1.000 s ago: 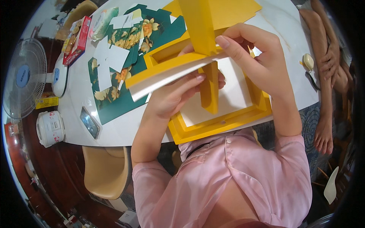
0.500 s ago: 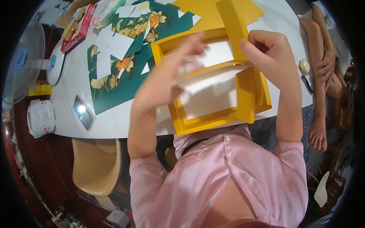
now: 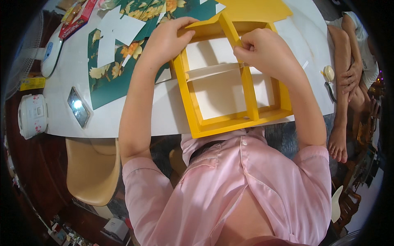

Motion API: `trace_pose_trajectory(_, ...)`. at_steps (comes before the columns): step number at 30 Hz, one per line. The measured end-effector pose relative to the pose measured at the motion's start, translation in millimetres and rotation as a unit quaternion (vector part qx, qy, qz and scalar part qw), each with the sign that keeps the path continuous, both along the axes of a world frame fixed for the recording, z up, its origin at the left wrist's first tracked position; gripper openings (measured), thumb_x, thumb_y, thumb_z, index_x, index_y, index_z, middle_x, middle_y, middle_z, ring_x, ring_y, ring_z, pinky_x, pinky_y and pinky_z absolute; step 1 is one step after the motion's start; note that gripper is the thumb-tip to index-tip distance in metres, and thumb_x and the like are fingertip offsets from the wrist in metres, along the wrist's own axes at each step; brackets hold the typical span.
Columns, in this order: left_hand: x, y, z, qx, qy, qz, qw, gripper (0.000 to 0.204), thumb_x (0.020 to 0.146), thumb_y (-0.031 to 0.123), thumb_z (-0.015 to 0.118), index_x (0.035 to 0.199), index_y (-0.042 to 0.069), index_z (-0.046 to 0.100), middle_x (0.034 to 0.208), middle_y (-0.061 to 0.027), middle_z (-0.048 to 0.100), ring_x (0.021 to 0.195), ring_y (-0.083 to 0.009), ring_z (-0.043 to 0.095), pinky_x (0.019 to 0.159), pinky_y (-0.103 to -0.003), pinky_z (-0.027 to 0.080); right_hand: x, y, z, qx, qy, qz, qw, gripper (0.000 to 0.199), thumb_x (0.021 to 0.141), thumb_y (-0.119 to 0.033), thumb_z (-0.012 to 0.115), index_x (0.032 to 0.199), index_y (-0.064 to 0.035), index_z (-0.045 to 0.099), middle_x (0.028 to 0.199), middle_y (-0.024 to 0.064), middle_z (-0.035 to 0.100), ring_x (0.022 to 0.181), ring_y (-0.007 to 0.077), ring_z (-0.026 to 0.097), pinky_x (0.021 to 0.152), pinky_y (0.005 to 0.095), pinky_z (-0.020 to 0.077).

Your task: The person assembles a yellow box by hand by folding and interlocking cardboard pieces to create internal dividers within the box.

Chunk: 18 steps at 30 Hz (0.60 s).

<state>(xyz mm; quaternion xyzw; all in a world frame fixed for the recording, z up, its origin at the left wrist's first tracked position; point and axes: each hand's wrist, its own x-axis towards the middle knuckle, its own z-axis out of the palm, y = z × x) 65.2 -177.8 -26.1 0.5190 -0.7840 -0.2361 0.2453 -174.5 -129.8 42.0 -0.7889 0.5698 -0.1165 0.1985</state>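
Note:
A shallow yellow box with a white floor sits at the table's near edge, in front of me. A tall yellow divider stands in it, running from the far side to the near side. A pale strip crosses from the box's left wall to the divider. My left hand is closed on the box's far left corner, thumb toward the inside. My right hand has its fingers curled at the divider, close to where the pale strip meets it; its fingertips are partly hidden.
Green floral sheets and white cut pieces lie left of the box, a yellow sheet beyond it. A phone, rice cooker and red snack box are at left. Another person's leg is at right.
The divider has gone from raised and tilted over the box to standing inside it. My left hand has moved from above the box to its far left corner. The view has shifted slightly.

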Motion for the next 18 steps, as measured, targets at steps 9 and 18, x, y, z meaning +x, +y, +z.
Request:
trace_pose_trajectory(9,-2.3,16.0,9.4,0.006,-0.068,0.024,0.997,0.036,0.091,0.026,0.059,0.122,0.008,0.064,0.103,-0.0153,0.070,0.091,-0.0282,0.068,0.081,-0.035,0.052,-2.3,7.4,-1.9,0.002,0.050,0.010,0.999,0.028,0.078,-0.023,0.063,0.066,0.0021,0.064,0.057,0.0181,0.058,0.054,0.0325,0.058,0.058,0.0394,0.0489)
trace_pose_trajectory(18,-12.1,27.9,20.9,0.026,-0.165,0.024,0.986,0.040,0.092,0.034,0.058,0.122,0.009,0.064,0.102,-0.0160,0.071,0.091,-0.0298,0.069,0.080,-0.038,0.053,-7.2,14.9,-1.9,0.041,0.051,0.003,0.998,0.027,0.079,-0.023,0.063,0.068,0.0005,0.066,0.059,0.0176,0.059,0.055,0.0307,0.061,0.059,0.0381,0.0501)
